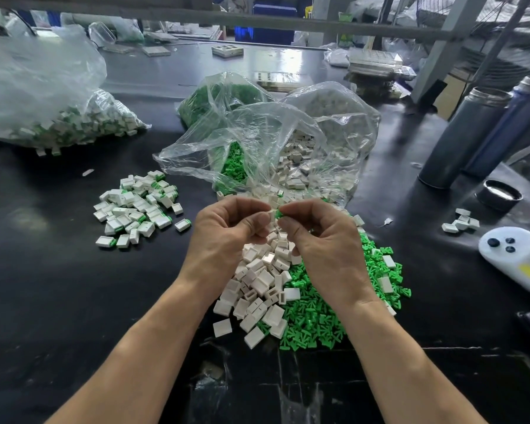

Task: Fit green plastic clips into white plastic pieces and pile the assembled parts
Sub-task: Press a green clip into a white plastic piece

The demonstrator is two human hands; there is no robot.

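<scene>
green clip (278, 213) pinched in right hand (318, 240) grip, above bench | left hand (227, 237) grips white piece (268, 216) (mostly hidden) | step: inserting | next: push home, drop onto assembled pile (138, 206)

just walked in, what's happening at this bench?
A person is putting small parts together by hand. The right hand pinches a green clip and meets the left hand, which seems to hold a white piece, mostly hidden by the fingers. Under the hands lie loose white pieces and loose green clips. A pile of assembled parts sits to the left on the black table, and open plastic bags of stock lie behind.
</scene>
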